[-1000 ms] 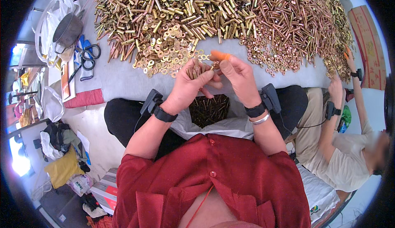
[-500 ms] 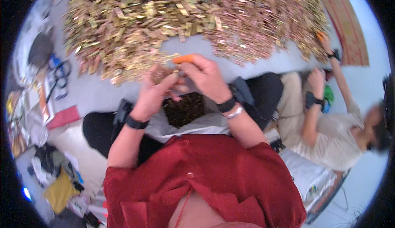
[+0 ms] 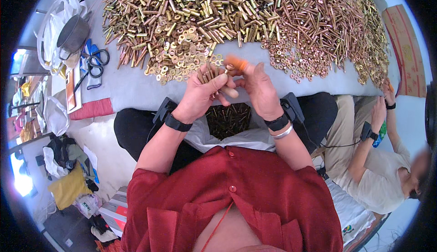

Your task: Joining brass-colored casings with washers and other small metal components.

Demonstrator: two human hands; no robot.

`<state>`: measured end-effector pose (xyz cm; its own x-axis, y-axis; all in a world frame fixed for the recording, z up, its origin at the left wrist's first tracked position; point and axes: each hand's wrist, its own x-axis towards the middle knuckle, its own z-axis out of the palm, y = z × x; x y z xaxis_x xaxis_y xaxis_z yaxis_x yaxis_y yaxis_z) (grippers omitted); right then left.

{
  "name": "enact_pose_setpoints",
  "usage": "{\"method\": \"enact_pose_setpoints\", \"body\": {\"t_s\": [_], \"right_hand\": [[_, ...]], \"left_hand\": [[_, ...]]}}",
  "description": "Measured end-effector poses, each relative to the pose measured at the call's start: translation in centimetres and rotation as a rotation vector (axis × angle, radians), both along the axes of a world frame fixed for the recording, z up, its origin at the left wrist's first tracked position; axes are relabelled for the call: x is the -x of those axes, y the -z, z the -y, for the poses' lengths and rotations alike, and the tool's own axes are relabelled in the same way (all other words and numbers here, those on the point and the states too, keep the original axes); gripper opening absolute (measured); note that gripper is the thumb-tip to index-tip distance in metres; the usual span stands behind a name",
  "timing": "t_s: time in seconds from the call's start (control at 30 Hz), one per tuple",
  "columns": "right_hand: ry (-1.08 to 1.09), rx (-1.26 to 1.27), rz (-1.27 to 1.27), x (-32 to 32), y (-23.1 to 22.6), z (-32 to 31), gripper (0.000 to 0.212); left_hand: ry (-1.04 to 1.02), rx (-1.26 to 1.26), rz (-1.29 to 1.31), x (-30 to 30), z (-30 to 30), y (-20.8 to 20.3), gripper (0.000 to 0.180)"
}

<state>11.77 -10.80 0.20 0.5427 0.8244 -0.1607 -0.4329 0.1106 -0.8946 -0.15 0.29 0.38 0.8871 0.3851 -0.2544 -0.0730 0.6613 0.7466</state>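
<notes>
My left hand (image 3: 200,92) is closed round several slim, brass-coloured bolt-like metal pieces (image 3: 208,75), which stick up between thumb and fingers. Close against their upper ends is my right hand (image 3: 261,92), its index finger in an orange finger cover (image 3: 237,63). That finger is smeared by motion, and whether it pinches a small part cannot be made out. Just beyond the left hand lies a heap of flat washers (image 3: 182,49). Below both hands, between my legs, a white sack (image 3: 198,136) stands open with dark slim metal pieces (image 3: 230,120) inside.
A big pile of metal sleeves (image 3: 200,6) covers the far table (image 3: 141,90), with small nuts (image 3: 296,65) along its near right edge. To the left are scissors (image 3: 96,64), a dark pot (image 3: 73,33) and a red cloth (image 3: 92,109). A co-worker (image 3: 375,161) sits at right.
The whole view has shifted, so everything sits farther right and sharper. My right hand has opened out somewhat from its pinch beside the left, which still grips the metal pieces.
</notes>
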Motion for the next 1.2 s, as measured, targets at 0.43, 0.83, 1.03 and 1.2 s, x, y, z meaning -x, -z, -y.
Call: {"method": "enact_pose_setpoints", "body": {"t_s": [0.43, 0.83, 1.03, 1.2], "right_hand": [[0.109, 0.100, 0.187, -3.2, 1.2, 0.3, 0.051], [0.336, 0.455, 1.146, -4.8, 3.3, -5.2, 0.031], [0.083, 0.254, 1.298, -3.3, -0.5, -1.2, 0.020], [-0.083, 0.219, 1.394, -2.8, -0.1, 0.3, 0.022]], "left_hand": [[0.041, -0.063, -0.078, 0.0, 0.0, 0.0, 0.016], [0.137, -0.324, -0.424, 0.4, 0.6, -1.0, 0.026], [-0.044, -0.241, -0.425, 0.1, 0.0, -1.1, 0.023], [0.045, -0.269, -0.484, 0.4, -0.3, -1.3, 0.025]]}}
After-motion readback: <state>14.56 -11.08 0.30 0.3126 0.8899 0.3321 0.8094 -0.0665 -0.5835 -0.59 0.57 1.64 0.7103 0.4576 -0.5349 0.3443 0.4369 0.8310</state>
